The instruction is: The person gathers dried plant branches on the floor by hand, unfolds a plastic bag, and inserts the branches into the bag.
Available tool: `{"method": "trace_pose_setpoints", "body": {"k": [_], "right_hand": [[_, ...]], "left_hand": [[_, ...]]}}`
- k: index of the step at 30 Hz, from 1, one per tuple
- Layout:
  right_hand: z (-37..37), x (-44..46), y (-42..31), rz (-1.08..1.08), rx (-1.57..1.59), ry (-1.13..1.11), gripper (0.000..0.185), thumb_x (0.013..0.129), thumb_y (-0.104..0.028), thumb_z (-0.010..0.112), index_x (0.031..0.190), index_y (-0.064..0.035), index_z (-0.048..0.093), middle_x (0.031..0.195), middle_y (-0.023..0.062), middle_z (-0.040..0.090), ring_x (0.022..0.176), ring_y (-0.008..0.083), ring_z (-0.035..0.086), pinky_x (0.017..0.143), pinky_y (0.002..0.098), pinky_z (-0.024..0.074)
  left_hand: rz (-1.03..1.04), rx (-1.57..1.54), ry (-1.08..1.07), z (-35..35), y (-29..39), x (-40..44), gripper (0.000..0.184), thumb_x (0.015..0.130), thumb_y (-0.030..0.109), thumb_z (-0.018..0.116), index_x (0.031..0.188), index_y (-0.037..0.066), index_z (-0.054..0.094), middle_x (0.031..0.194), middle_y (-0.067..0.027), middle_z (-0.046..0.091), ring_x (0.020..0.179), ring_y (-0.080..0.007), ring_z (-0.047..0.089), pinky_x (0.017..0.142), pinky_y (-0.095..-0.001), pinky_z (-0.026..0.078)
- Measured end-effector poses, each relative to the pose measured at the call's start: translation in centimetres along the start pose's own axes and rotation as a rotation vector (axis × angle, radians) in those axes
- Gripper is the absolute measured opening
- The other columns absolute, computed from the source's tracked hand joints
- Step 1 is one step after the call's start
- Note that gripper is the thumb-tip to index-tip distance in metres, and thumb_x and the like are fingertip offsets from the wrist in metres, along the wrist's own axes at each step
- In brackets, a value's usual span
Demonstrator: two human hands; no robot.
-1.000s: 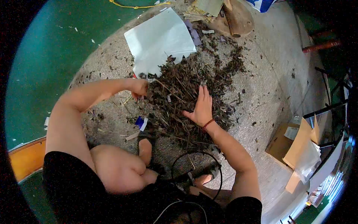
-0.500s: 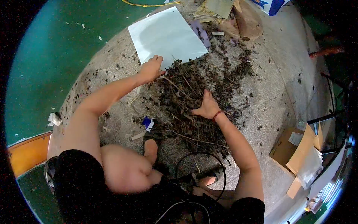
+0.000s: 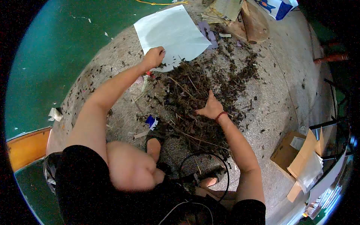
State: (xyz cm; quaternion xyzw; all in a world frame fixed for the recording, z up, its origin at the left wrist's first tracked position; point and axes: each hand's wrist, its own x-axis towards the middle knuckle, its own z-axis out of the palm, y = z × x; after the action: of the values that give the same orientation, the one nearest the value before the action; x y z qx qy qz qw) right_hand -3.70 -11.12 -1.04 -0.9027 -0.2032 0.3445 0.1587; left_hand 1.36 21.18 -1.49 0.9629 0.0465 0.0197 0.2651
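Observation:
A heap of dark dried leaves and stalks lies on the speckled floor in front of me. Beyond it, a white sheet has loose leaf bits on its near part. My left hand is over the sheet's near left corner, fingers curled in; what they hold is hidden. My right hand rests against the right side of the heap, thumb and fingers spread apart, the fingers partly among the leaves. Long thin stems stick out of the heap toward my feet.
A blue and white scrap lies by my foot. Behind the heap are purple scraps, a brown roll and old papers. An opened cardboard box stands at right. A black hoop is near my legs.
My left hand has moved slightly away from me onto the sheet, and its fingers have curled in. The sheet's near edge now bows, with leaf bits on it. The right hand stays at the heap.

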Motion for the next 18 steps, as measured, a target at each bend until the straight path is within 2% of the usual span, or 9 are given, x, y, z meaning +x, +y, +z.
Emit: {"method": "trace_pose_setpoints", "body": {"k": [1, 3, 4, 6, 9, 11, 16, 18], "right_hand": [[0.0, 0.1, 0.1, -0.004, -0.001, -0.002, 0.117, 0.053, -0.046, 0.074, 0.129, 0.0132, 0.008, 0.114, 0.0294, 0.047, 0.1, 0.0345, 0.052, 0.082, 0.0358, 0.0449], [-0.3, 0.5, 0.2, 0.068, 0.045, -0.076, 0.114, 0.054, -0.044, 0.074, 0.129, 0.0139, 0.01, 0.097, 0.0257, 0.056, 0.088, 0.0323, 0.057, 0.076, 0.0359, 0.0468], [-0.2, 0.7, 0.3, 0.064, 0.044, -0.076, 0.114, 0.054, -0.044, 0.074, 0.129, 0.0139, 0.01, 0.097, 0.0257, 0.056, 0.088, 0.0323, 0.057, 0.076, 0.0359, 0.0468], [0.0, 1.2, 0.7, 0.07, 0.085, -0.06, 0.11, 0.055, -0.04, 0.073, 0.128, 0.0149, 0.012, 0.083, 0.0219, 0.058, 0.076, 0.0317, 0.059, 0.07, 0.0366, 0.0475], [-0.4, 0.3, 0.9, -0.028, 0.113, 0.006, 0.104, 0.054, -0.035, 0.073, 0.127, 0.0141, 0.017, 0.081, 0.0216, 0.057, 0.074, 0.0327, 0.057, 0.068, 0.0374, 0.0468], [-1.1, -1.0, 0.3, -0.048, 0.095, 0.02, 0.101, 0.053, -0.033, 0.073, 0.126, 0.0131, 0.02, 0.083, 0.0223, 0.057, 0.076, 0.0336, 0.057, 0.069, 0.0379, 0.0464], [-0.9, -3.7, 1.3, -0.165, 0.098, 0.093, 0.095, 0.052, -0.028, 0.074, 0.124, 0.0094, 0.025, 0.088, 0.0246, 0.056, 0.083, 0.0364, 0.055, 0.073, 0.0397, 0.0447], [-1.9, -4.8, 1.1, -0.145, 0.084, 0.094, 0.095, 0.051, -0.026, 0.075, 0.124, 0.0095, 0.025, 0.09, 0.0248, 0.056, 0.084, 0.0365, 0.055, 0.073, 0.0396, 0.0447]], "left_hand": [[-0.03, 0.0, -0.02, -0.2, 0.3, -0.2, 0.024, 0.081, 0.023, 0.049, 0.088, 0.0, 0.055, 0.077, -0.0198, 0.058, 0.072, -0.0355, 0.056, 0.064, -0.041, 0.044], [-0.061, 0.001, -0.037, -0.3, 0.8, -0.6, 0.023, 0.082, 0.021, 0.049, 0.089, 0.0, 0.054, 0.078, -0.0198, 0.058, 0.073, -0.0359, 0.056, 0.065, -0.0414, 0.044], [-0.016, 0.022, 0.011, -0.2, 0.9, -0.7, 0.021, 0.081, 0.019, 0.049, 0.09, 0.001, 0.053, 0.079, -0.0199, 0.058, 0.074, -0.0366, 0.056, 0.065, -0.0418, 0.044], [0.027, 0.042, 0.063, -0.1, 0.8, -0.7, 0.019, 0.081, 0.017, 0.049, 0.091, 0.001, 0.052, 0.079, -0.0199, 0.058, 0.075, -0.0372, 0.055, 0.065, -0.0421, 0.043], [0.114, 0.045, 0.096, -0.2, 0.7, -0.5, 0.017, 0.08, 0.013, 0.049, 0.092, 0.001, 0.051, 0.081, -0.0201, 0.057, 0.077, -0.0383, 0.055, 0.066, -0.0431, 0.043], [0.157, 0.139, 0.105, -0.4, 0.6, -0.4, 0.017, 0.082, 0.013, 0.043, 0.09, 0.001, 0.052, 0.086, -0.02, 0.057, 0.077, -0.0376, 0.054, 0.068, -0.0444, 0.043], [0.077, 0.18, 0.05, -0.4, 0.4, -0.4, 0.016, 0.081, 0.011, 0.042, 0.088, 0.001, 0.051, 0.085, -0.0202, 0.057, 0.077, -0.0377, 0.055, 0.068, -0.0451, 0.043], [0.049, 0.165, 0.027, -0.5, 0.7, -0.6, 0.015, 0.08, 0.01, 0.041, 0.087, 0.0, 0.05, 0.084, -0.0202, 0.057, 0.077, -0.0377, 0.055, 0.068, -0.0452, 0.043]]}}
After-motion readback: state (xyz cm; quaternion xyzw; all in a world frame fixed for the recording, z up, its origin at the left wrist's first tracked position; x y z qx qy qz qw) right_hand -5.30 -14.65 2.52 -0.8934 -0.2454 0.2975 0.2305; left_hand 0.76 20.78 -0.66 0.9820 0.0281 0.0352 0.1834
